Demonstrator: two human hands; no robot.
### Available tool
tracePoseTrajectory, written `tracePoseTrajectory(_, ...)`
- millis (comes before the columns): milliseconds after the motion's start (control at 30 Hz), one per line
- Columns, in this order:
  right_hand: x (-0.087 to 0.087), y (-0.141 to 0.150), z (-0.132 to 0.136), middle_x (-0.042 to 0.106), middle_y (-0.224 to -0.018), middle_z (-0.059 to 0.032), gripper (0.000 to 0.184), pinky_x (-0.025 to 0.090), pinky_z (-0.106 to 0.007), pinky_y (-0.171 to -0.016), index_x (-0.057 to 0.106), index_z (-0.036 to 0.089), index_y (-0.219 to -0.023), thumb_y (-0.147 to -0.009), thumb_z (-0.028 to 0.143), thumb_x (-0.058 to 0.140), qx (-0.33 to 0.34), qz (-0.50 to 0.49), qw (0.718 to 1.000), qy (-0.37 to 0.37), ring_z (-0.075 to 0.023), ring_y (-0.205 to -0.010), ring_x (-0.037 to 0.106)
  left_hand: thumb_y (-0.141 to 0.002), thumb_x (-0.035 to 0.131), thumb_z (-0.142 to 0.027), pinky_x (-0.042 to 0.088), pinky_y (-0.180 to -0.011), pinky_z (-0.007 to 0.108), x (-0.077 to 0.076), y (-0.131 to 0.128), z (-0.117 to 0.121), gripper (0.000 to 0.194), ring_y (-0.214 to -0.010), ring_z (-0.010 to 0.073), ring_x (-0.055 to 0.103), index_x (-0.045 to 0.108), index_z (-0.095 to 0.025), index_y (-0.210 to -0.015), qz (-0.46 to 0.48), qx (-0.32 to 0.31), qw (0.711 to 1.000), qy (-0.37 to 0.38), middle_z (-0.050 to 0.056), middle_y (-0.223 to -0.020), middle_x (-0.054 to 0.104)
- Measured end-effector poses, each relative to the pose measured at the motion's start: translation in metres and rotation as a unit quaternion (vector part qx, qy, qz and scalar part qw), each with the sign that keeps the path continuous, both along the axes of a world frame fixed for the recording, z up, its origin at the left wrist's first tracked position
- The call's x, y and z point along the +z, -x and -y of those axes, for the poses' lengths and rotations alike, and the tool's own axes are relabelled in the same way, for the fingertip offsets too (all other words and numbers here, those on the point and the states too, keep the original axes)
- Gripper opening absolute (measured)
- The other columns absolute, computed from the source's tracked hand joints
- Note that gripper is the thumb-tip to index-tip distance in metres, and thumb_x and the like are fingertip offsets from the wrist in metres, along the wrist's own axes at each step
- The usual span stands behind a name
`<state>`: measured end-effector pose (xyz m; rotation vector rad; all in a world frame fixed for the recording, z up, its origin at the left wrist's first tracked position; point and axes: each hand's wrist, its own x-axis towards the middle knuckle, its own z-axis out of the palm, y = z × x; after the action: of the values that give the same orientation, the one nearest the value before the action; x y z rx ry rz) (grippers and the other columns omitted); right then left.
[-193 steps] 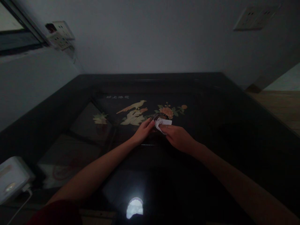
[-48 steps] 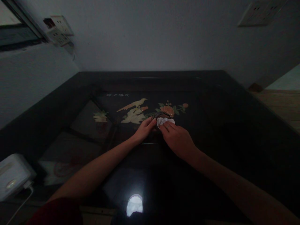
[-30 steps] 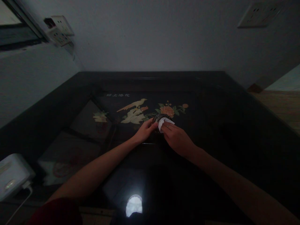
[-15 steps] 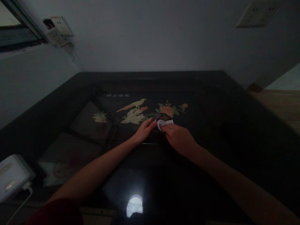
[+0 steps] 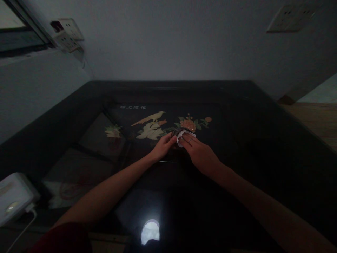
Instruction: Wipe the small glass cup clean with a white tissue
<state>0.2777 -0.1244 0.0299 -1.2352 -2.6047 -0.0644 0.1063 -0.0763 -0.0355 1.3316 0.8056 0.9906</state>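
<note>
The scene is dim. My left hand (image 5: 161,147) pinches a small dark ring-shaped object (image 5: 179,131), perhaps a bracelet or watch, holding it against the dark glossy table (image 5: 252,147). My right hand (image 5: 200,154) presses a white cloth or tissue (image 5: 182,138) onto that object, fingers closed over the cloth. Both hands meet just in front of the inlaid bird-and-flower picture (image 5: 158,124) on the tabletop.
A white device with a cable (image 5: 13,198) sits at the table's near left corner. Wall sockets (image 5: 65,35) hang at upper left, another socket plate (image 5: 289,15) at upper right. A lamp's reflection (image 5: 150,232) shines near the front edge. Wooden floor (image 5: 316,119) shows at right.
My right hand has kept shifting the white cloth back and forth over the dark object in small strokes. My left hand has stayed in place holding it.
</note>
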Motion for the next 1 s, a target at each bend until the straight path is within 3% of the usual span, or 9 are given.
tracePoseTrajectory(200, -0.007, -0.003, -0.006, 0.057, -0.129, -0.0163, 0.042, 0.041, -0.039, -0.105, 0.054, 0.008, -0.122, -0.087, -0.001, 0.034, 0.065, -0.098, 0.991, 0.063, -0.0222, -0.124, 0.05, -0.075, 0.058, -0.061, 0.042, -0.065, 0.024, 0.003, 0.001, 0.002, 0.052, -0.073, 0.0136, 0.052, 0.059, -0.013, -0.095, -0.009, 0.005, 1.0, 0.008, 0.002, -0.081, 0.059)
tracePoseTrajectory(433, 0.005, -0.004, -0.006, 0.067, -0.113, -0.0125, 0.041, 0.049, -0.036, -0.092, 0.059, 0.012, -0.115, -0.084, -0.001, 0.036, 0.045, -0.092, 0.986, 0.13, -0.0216, -0.105, 0.063, -0.075, 0.058, -0.061, 0.044, -0.067, 0.025, -0.001, 0.002, 0.0, 0.054, -0.074, 0.0147, 0.054, 0.059, -0.013, -0.099, 0.0, 0.007, 1.0, 0.01, 0.003, -0.084, 0.06)
tracePoseTrajectory(733, 0.012, -0.007, -0.003, 0.066, -0.116, -0.0093, 0.041, 0.051, -0.034, -0.089, 0.057, 0.015, -0.121, -0.087, 0.003, 0.038, 0.008, -0.017, 0.992, 0.125, -0.0208, -0.103, 0.063, -0.074, 0.059, -0.061, 0.045, -0.07, 0.027, 0.001, 0.001, 0.001, 0.053, -0.075, 0.0157, 0.057, 0.06, -0.013, -0.097, 0.007, 0.009, 1.0, 0.02, 0.004, -0.084, 0.062)
tracePoseTrajectory(1000, 0.01, -0.001, 0.003, 0.059, -0.125, -0.0189, 0.038, 0.049, -0.038, -0.096, 0.057, 0.003, -0.121, -0.087, 0.0, 0.04, -0.012, 0.054, 0.998, 0.015, -0.0271, -0.121, 0.052, -0.076, 0.058, -0.059, 0.042, -0.066, 0.024, 0.004, -0.001, 0.003, 0.051, -0.073, 0.014, 0.053, 0.059, -0.012, -0.095, -0.016, 0.015, 1.0, -0.012, 0.003, -0.081, 0.059)
